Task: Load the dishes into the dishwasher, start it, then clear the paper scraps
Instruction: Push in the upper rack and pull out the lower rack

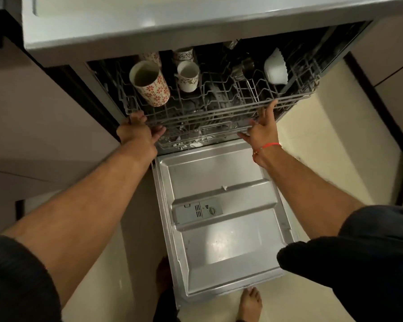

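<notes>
Hands meet the front rail of the upper rack (196, 112) at mid-frame: the left hand (135, 130) curls round its left corner, the right hand (262, 129) lies with fingers straight against it, likely so the rack slides level. Red-flowered mug (150, 83), white cup (187, 76) and bowl (275, 68) sit inside, above the lowered door (219, 240).

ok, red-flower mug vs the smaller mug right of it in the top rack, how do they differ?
The red-flower mug is taller and wider than the smaller mug. The red-flower mug carries a repeating red flower print; the smaller mug is mostly white with a sparse darker motif. The red-flower mug sits near the rack's left side, the smaller mug nearer the middle. Both sit in the upper rack, with their open mouths showing to the camera.
</notes>
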The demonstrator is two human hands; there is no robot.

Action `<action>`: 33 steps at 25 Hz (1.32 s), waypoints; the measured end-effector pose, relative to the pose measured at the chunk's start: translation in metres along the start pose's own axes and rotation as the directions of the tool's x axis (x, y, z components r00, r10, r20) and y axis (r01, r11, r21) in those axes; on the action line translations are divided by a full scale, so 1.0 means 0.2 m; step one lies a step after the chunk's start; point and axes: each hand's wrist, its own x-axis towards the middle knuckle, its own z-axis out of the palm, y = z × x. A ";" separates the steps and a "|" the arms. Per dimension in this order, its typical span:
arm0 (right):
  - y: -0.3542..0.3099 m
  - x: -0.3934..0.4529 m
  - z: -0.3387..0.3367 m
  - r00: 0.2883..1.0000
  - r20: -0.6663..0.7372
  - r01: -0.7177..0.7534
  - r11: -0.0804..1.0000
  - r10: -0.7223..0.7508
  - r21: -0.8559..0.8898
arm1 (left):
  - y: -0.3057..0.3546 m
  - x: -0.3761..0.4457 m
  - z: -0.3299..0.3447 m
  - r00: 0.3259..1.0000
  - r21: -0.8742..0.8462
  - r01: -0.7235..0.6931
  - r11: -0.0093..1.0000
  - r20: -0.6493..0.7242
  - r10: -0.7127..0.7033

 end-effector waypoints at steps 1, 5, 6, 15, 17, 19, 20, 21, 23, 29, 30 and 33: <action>-0.03 0.04 0.01 1.000 -0.006 -0.019 1.000 0.019 0.010 | 0.03 0.02 0.02 1.000 -0.003 -0.007 1.000 -0.004 0.007; -0.17 0.16 0.02 0.997 0.051 -0.062 0.997 0.064 -0.035 | 0.13 0.15 0.09 0.999 -0.028 -0.015 0.999 0.046 0.016; -0.17 0.19 0.04 1.000 0.012 -0.018 0.984 0.021 -0.180 | 0.15 0.17 0.11 0.997 -0.017 -0.023 1.000 0.075 0.024; 0.17 0.24 -0.06 0.889 0.093 0.427 0.737 -0.449 -0.524 | -0.19 0.13 0.02 0.875 0.087 -0.462 0.883 0.208 0.437; 0.31 0.23 -0.11 0.857 0.129 0.467 0.645 -0.499 -0.605 | -0.42 0.08 -0.05 0.753 0.133 -0.626 0.768 0.360 0.551; 0.43 0.24 -0.12 0.882 0.261 0.455 0.566 -0.393 -0.688 | -0.65 0.07 -0.11 0.627 0.340 -0.761 0.553 0.604 0.491; 0.48 0.27 -0.13 0.894 0.331 0.444 0.489 -0.303 -0.751 | -0.74 0.11 -0.11 0.571 0.440 -0.814 0.379 0.723 0.389; 0.52 0.32 -0.13 0.898 0.392 0.441 0.393 -0.202 -0.807 | -0.81 0.17 -0.09 0.537 0.505 -0.844 0.182 0.798 0.276; 0.58 0.46 -0.09 0.886 0.462 0.457 0.221 -0.034 -0.861 | -0.88 0.33 0.02 0.542 0.552 -0.829 -0.092 0.832 0.115; 0.71 0.85 0.06 0.872 0.483 0.490 -0.144 0.080 -0.860 | -1.02 0.71 0.49 0.710 0.725 -0.662 -0.191 0.688 0.150; 0.74 0.88 0.06 0.870 0.491 0.492 -0.167 0.055 -0.854 | -1.06 0.72 0.49 0.705 0.734 -0.655 -0.181 0.679 0.205; 0.80 0.85 0.02 0.869 0.494 0.488 -0.147 -0.005 -0.860 | -1.16 0.70 0.40 0.670 0.721 -0.677 -0.148 0.686 0.284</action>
